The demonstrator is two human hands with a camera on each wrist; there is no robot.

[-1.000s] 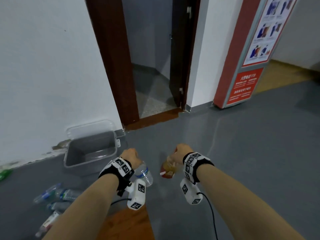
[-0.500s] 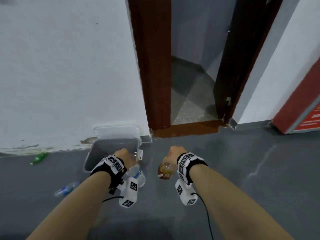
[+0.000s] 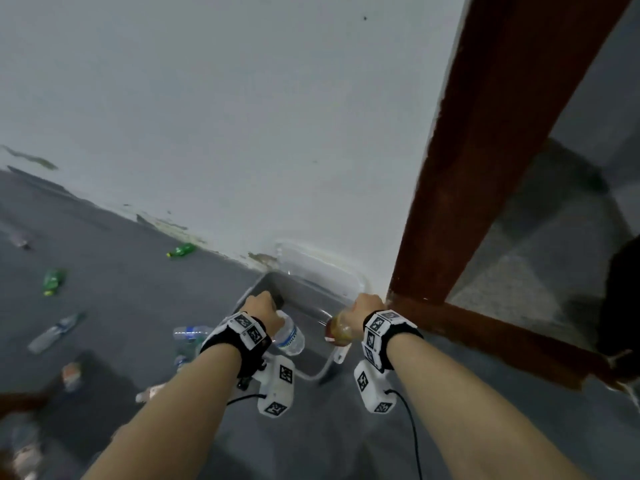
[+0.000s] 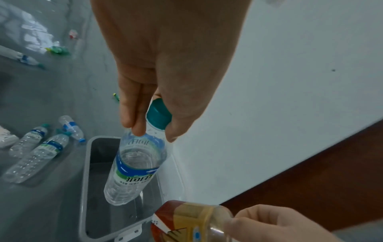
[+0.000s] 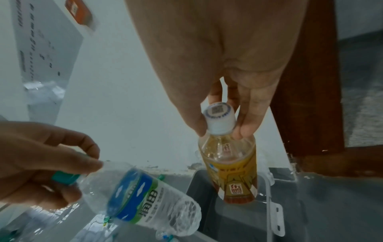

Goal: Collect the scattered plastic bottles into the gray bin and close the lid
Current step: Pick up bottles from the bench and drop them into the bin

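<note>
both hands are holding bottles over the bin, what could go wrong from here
1. The left hand pinches the water bottle only at its cap, and the bottle hangs tilted near the gray bin's rim; let go, it might clip the edge and bounce out.
2. The right hand holds the tea bottle by fingertips at the neck; it could slip early.
3. The lid leans open against the wall; a knock could tip it shut.
</note>
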